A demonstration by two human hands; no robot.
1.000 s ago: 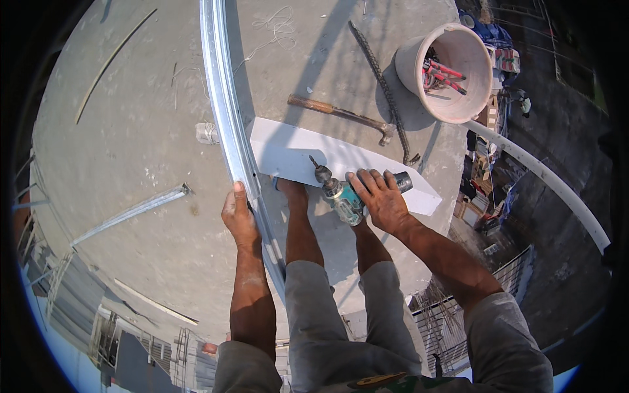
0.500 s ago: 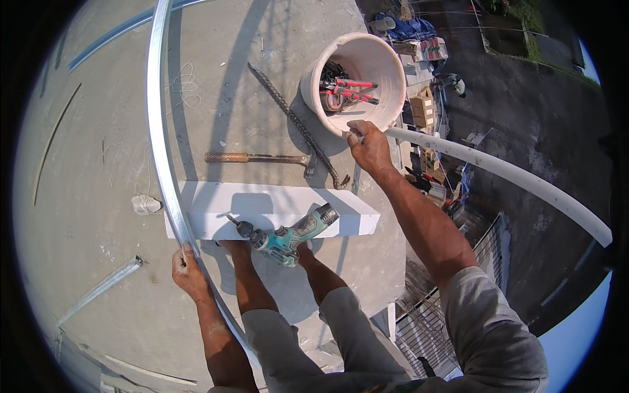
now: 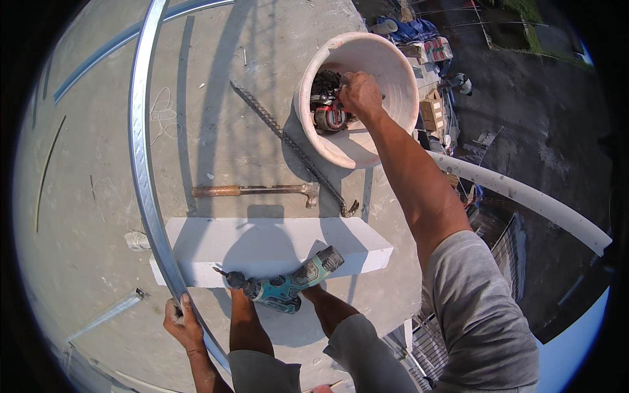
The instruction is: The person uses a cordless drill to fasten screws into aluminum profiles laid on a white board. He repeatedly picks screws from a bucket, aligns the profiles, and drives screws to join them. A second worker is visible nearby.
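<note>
My left hand (image 3: 185,322) is closed around a long, shiny metal channel (image 3: 143,150), which runs up past the top of the view. My right hand (image 3: 362,93) reaches inside a whitish bucket (image 3: 400,78), its fingers curled over a pile of dark and red tools (image 3: 329,116); whatever lies in its grip is hidden. At the near edge of a white block (image 3: 216,239) is a teal cordless drill (image 3: 285,287) with a bit in its chuck. Beyond the block lie a hammer (image 3: 252,190) and a dark twisted bar (image 3: 282,134) with a hooked end.
A pale pipe (image 3: 524,190) juts out to the right of the bucket, past the concrete edge. Lower ground holds cardboard boxes (image 3: 430,111) and a blue tarp (image 3: 413,29). Another metal channel (image 3: 98,62) crosses at the far left, and a short metal piece (image 3: 108,316) lies at left.
My right hand has moved from the bucket's near rim into it, over where red handles showed. My left hand still holds the channel. The block and drill appear lower in view.
</note>
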